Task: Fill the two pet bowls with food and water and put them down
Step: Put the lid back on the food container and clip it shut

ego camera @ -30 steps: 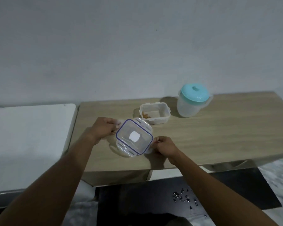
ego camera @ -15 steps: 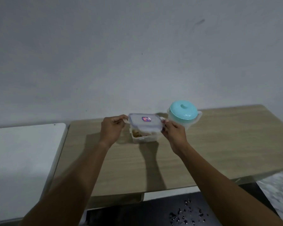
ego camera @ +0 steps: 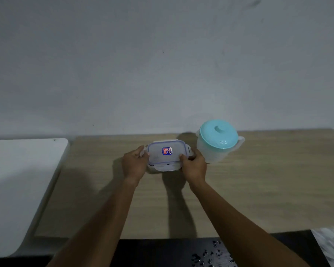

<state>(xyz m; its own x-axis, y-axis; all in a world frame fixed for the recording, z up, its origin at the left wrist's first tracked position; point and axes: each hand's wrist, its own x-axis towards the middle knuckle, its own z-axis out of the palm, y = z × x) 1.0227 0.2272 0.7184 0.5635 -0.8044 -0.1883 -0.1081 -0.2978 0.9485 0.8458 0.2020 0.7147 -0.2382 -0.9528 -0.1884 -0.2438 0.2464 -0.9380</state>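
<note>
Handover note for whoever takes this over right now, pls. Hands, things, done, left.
Left hand: grips the food container at its left clip.
Right hand: grips its right end, thumb on top.
Container sits lidded on the wooden table, beside the teal-lidded jug.
Done: container covered.
Left: front flap looks unlatched; no pet bowls in view, so filling unconfirmed.

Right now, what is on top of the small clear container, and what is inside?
A clear lid with a blue seal and a sticker lies on the container; the left hand and the right hand grip its ends. The contents are hidden under it.
</note>
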